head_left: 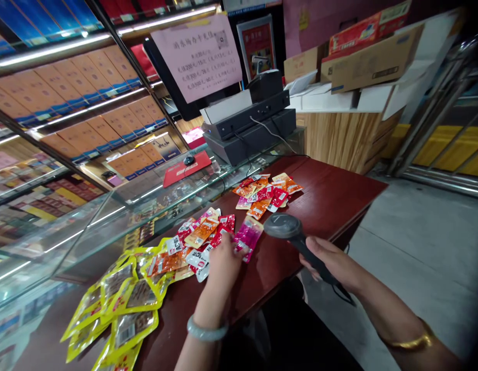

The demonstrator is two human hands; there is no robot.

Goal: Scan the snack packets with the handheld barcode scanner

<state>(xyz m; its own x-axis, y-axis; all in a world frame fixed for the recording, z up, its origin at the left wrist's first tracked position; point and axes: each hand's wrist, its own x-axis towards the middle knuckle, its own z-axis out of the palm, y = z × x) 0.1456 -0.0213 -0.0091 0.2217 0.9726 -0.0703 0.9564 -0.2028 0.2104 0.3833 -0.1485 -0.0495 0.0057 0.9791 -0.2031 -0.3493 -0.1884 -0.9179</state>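
Observation:
In my right hand (331, 263) is a black handheld barcode scanner (285, 226), its handle gripped and its head over the table, just right of a purple snack packet (249, 236). My left hand (226, 262) is closed at that packet's lower left edge, with the thumb over it; the other fingertips are partly hidden. Under and left of this hand lies a pile of red, orange and white snack packets (202, 229). Yellow-edged snack bags (134, 293) overlap at the lower left. Another heap of small packets (262, 196) sits farther back.
The dark red table (324, 185) borders a glass display counter (118, 206). On the counter are a mouse (188, 160) on a red mat (172, 172) and black checkout equipment (254, 129) with trailing cables. Cardboard boxes (374, 62) stand behind; a metal railing (435, 113) is at right.

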